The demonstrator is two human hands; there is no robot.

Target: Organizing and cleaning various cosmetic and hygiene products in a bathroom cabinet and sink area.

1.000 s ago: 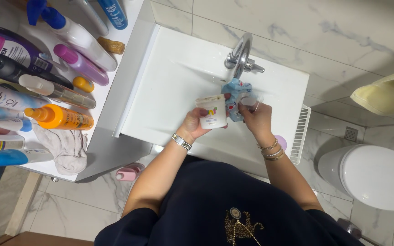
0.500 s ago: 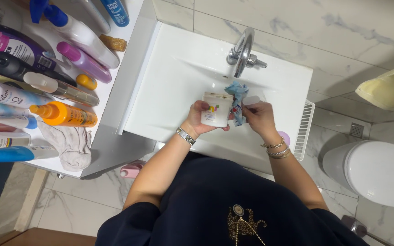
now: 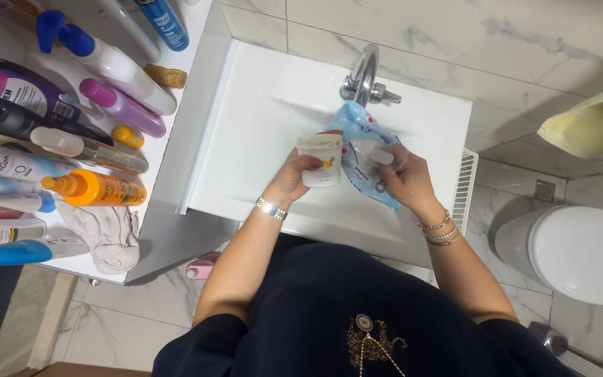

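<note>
Head view: white tub [image 3: 321,161] in left hand [image 3: 289,180], cloth [image 3: 366,157] in right hand [image 3: 405,180].

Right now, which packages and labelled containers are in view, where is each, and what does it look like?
White tub: left hand holds it over the sink; round, colourful label.
Blue pouch: right hand holds it beside the tub; soft, light blue with red marks.
Orange bottle: lying on the shelf, left.
Purple bottle: shelf, upper left.
Blue tube: top of the shelf.

The room is bright with even light from above. The white sink [image 3: 266,139] shines and shows soft grey shadows under the tap [image 3: 363,77]. Everything looks sharp. Bottles at the left edge look stretched.
</note>
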